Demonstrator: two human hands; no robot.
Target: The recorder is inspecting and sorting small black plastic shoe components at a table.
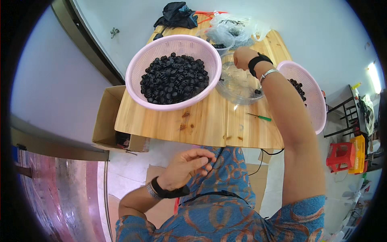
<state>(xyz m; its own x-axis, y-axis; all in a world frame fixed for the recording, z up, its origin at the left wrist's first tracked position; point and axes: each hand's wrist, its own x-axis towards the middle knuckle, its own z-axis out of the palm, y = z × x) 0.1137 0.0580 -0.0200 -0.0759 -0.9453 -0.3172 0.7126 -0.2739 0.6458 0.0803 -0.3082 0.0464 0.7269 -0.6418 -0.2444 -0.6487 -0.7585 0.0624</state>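
My right hand (244,59) is stretched forward over the far side of a large clear plastic bowl (236,97), its fingers curled down. What it may hold is hidden. A few small black parts (256,93) lie in that bowl. My left hand (189,166) is held low in front of my lap, below the table's near edge, with fingers curled and thumb pressed in; anything between them is too small to make out. Left of the bowl, a pink mesh basket (133,86) holds a heap of small black plastic caps (175,78). A green-handled pick (264,118) rests on the wooden table (201,125).
Another pink basket (316,115) with black parts stands at the right, partly behind my arm. At the back are a smaller clear tub (225,39), plastic bags (242,30) and a black bag (176,15). A cardboard box (105,117) and red stool (340,155) flank the table.
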